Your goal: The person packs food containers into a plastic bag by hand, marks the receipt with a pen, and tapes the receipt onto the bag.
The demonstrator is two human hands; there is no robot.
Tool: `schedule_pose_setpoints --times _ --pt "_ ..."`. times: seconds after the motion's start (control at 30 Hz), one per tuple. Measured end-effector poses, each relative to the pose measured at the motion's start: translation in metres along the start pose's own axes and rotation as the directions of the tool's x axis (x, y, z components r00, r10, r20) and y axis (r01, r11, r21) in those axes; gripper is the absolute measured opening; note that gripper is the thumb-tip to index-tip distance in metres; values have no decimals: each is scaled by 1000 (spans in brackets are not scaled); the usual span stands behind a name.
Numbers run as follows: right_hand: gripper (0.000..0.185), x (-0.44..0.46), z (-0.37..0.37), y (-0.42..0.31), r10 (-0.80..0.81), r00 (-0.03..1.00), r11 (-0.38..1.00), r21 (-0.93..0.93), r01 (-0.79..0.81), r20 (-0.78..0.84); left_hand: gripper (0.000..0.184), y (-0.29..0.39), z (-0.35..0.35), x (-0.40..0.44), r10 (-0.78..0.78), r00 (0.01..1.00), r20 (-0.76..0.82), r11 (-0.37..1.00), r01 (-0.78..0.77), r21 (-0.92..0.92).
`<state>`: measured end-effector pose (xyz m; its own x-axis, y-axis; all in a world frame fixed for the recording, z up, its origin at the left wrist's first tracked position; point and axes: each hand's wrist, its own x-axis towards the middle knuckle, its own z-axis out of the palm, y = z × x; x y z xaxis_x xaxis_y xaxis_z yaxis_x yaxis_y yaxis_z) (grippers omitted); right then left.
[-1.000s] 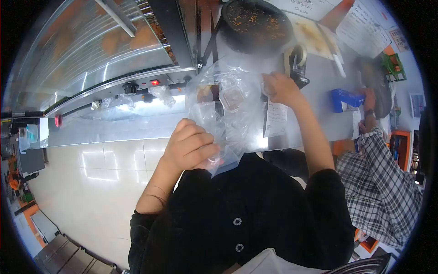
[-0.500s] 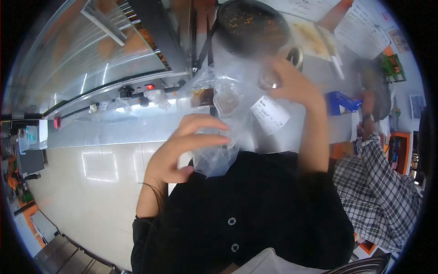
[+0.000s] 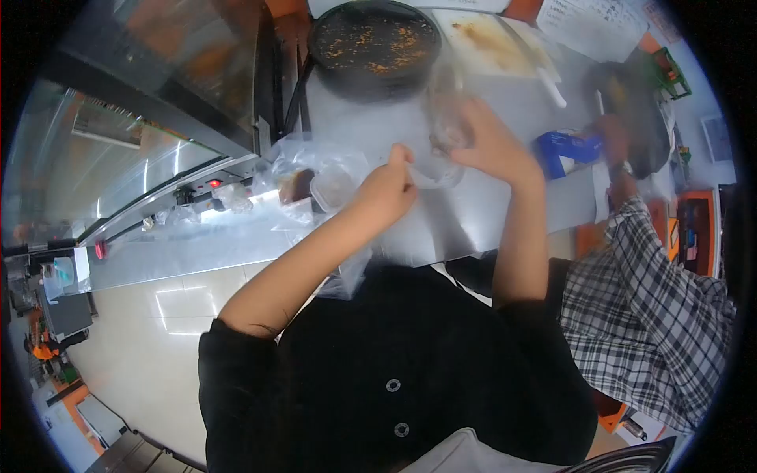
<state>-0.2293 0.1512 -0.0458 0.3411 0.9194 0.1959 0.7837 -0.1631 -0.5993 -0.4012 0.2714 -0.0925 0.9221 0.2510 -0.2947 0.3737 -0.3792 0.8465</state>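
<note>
My left hand (image 3: 392, 185) is closed in a pinch over the steel counter, beside a small clear tub (image 3: 331, 189). What its fingertips hold is hidden. My right hand (image 3: 497, 146) grips a clear, rounded object (image 3: 447, 130), too smeared by motion to name. A see-through edge shows between the two hands. The tub lies by a thin clear plastic bag (image 3: 347, 276) that hangs over the counter's front edge. Left of the tub is a brown item (image 3: 295, 188), partly covered by clear plastic.
Behind stand a round black pan (image 3: 374, 47) with orange crumbs and a stained cutting board (image 3: 493, 43) with a knife (image 3: 548, 83). A blue box (image 3: 568, 150) sits right, near a co-worker in a plaid sleeve (image 3: 646, 244). A glass display case (image 3: 118, 158) is left.
My left hand has moved right and up from over the bag, going from spread fingers to a pinch near my right hand. The printed receipt no longer shows. The view has shifted.
</note>
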Motion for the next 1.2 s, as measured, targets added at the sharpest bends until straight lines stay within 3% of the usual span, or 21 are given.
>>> schedule_pose_setpoints --times 0.1,0.17,0.23,0.3,0.37,0.4,0.5,0.63,0.7,0.73,0.83,0.9,1.0,1.1,1.17,1.2 --pt "66 3 -8 7 -12 1000 1000 25 12 0 50 -10 14 -4 192 962 -195 976 -208 -65" --pt "67 6 -6 6 -30 999 999 40 30 20 41 10 22 0 379 846 -375 912 -274 304" --pt "67 12 -3 3 -79 996 995 56 77 34 33 16 28 4 492 754 -435 837 -273 474" --pt "68 17 -7 1 -122 991 992 51 119 53 25 10 32 11 501 737 -454 841 -290 457" --pt "68 23 -11 7 -149 985 989 36 146 85 23 5 27 7 187 903 -386 982 -184 46" --pt "68 26 -13 14 -155 982 988 23 154 104 23 2 22 2 38 955 -296 984 -88 -157" --pt "67 33 -27 21 -115 980 993 44 109 163 29 -14 15 -10 -109 983 -151 975 76 -210" --pt "64 39 -19 23 -117 977 990 102 100 177 29 -22 22 -30 -84 958 -273 986 40 -161" --pt "61 41 7 21 -66 959 989 144 26 276 29 -9 17 -50 -89 940 -328 991 50 -125" --pt "60 40 23 22 -41 944 986 164 -14 328 28 -5 12 -61 -114 932 -343 976 40 -216" --pt "61 29 87 47 -137 956 986 -60 157 258 26 1 -8 -97 -185 903 -388 885 -19 -466" --pt "60 18 105 53 -142 957 977 -117 176 252 26 5 -21 -118 -217 875 -433 799 -95 -594" --pt "60 13 98 55 -116 976 988 -83 133 185 29 18 -26 -132 -190 851 -490 730 -211 -650" --pt "59 16 65 35 -96 990 995 -11 97 101 29 -2 -26 -122 85 916 -393 939 -205 -276" --pt "57 20 39 13 -140 990 990 3 140 15 24 -5 -38 -106 245 964 -99 906 -264 -331" --pt "57 23 29 3 -183 982 983 -2 183 -40 23 -9 -36 -91 359 927 -104 838 -370 -401"
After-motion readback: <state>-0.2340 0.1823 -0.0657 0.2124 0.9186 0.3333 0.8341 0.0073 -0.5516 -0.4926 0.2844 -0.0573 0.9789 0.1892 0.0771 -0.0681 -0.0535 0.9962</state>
